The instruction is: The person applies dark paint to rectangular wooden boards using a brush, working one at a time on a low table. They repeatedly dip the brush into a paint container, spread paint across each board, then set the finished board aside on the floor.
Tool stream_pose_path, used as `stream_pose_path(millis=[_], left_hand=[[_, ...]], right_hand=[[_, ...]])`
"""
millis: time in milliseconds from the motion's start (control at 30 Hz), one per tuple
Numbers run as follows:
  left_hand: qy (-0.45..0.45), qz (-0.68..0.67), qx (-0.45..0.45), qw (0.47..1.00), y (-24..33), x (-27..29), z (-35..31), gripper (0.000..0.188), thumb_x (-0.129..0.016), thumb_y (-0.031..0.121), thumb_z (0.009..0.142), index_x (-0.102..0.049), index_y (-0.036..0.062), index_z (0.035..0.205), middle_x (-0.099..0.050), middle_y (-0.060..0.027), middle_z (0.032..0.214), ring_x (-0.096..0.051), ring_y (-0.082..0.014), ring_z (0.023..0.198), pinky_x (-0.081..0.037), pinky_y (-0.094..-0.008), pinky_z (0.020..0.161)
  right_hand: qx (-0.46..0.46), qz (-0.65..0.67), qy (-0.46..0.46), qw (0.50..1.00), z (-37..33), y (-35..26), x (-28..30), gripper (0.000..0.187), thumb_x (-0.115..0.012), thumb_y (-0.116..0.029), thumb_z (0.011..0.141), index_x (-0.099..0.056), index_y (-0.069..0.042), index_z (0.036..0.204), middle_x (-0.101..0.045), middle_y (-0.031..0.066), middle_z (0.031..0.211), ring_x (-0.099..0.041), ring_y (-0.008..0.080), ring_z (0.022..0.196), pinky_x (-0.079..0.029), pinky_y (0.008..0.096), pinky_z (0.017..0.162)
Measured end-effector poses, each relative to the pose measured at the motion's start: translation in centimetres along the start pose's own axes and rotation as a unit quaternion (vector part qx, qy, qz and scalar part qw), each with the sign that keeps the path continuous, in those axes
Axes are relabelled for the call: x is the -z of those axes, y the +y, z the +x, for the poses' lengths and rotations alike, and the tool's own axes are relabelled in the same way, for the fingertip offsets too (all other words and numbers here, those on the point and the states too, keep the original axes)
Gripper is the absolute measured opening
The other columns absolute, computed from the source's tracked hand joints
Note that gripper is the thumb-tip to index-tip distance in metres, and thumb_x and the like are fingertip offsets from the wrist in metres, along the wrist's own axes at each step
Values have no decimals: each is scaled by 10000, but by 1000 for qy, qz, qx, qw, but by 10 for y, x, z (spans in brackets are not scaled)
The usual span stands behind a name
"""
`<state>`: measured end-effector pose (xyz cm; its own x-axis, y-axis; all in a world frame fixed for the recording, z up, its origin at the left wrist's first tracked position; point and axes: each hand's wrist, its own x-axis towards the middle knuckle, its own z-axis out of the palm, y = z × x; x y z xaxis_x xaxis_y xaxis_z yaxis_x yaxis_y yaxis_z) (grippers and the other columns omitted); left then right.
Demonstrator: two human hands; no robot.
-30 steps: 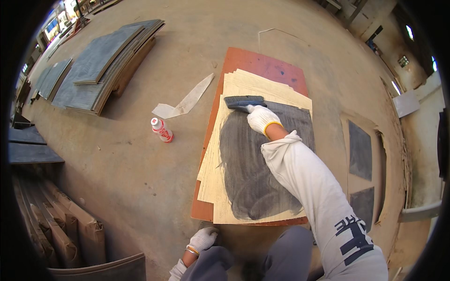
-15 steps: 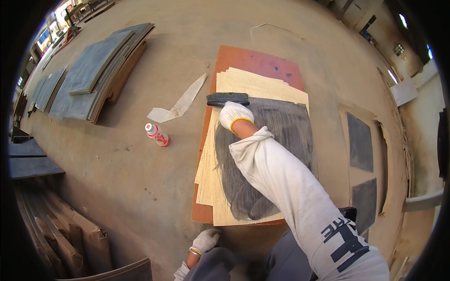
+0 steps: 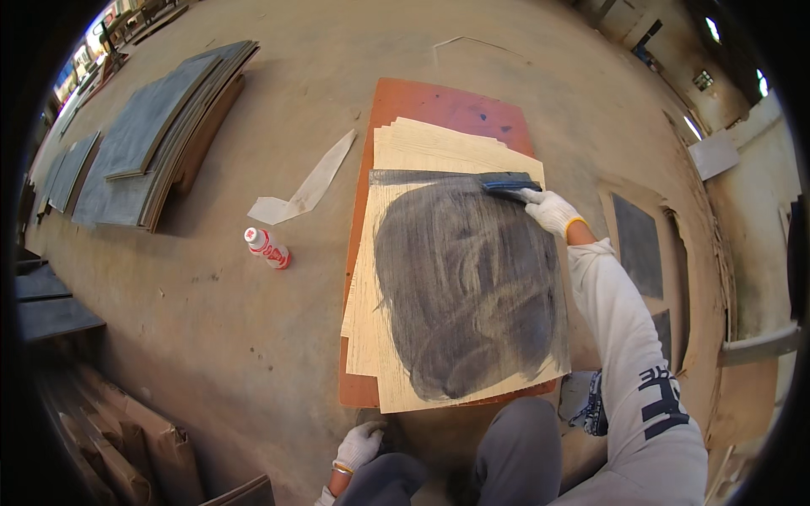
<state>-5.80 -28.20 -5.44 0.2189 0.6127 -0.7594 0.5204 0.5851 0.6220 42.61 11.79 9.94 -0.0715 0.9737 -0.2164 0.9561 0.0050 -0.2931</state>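
Note:
My right hand, in a white knitted glove, grips a wide dark brush at the far right of the top sheet. The brush lies against a pale wood-grain sheet, whose middle carries a streaky black coating. A dark band runs along the sheet's far edge, left of the brush. Several pale sheets lie unevenly stacked beneath, on a reddish-brown board. My left hand, also gloved, rests beside my left knee below the near edge of the stack, its fingers loosely extended and nothing visible in them.
A white bottle with red markings stands on the floor left of the stack, near a pale torn strip. Stacked grey panels lie at the far left. Brown wrapped bundles are at lower left, grey panels at right.
My right hand has swept the brush rightward along the far edge of the sheet, leaving a dark band there. The left hand stays near my knee. The view has shifted slightly.

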Motion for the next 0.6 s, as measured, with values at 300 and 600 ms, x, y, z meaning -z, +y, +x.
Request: stream_pose_path(millis=[300,600], left_hand=[[25,35,4,999,-8,3,-3,363,-565,276,994,-744,101,1257,-738,-201,1214,-698,-388,1137,-544,-447,999],[51,31,-41,997,-20,-3,-4,352,-565,292,988,-760,113,1220,-740,-216,1173,-698,-421,1086,-550,-482,967]], right_hand=[[-67,36,-19,997,8,-19,-12,510,-541,-223,974,-609,-55,1451,-647,210,1421,-596,360,1340,-452,386,1135],[-46,-29,-32,998,-6,-50,-25,500,-522,-238,973,-615,-120,1450,-646,242,1387,-599,402,1313,-469,431,1111]])
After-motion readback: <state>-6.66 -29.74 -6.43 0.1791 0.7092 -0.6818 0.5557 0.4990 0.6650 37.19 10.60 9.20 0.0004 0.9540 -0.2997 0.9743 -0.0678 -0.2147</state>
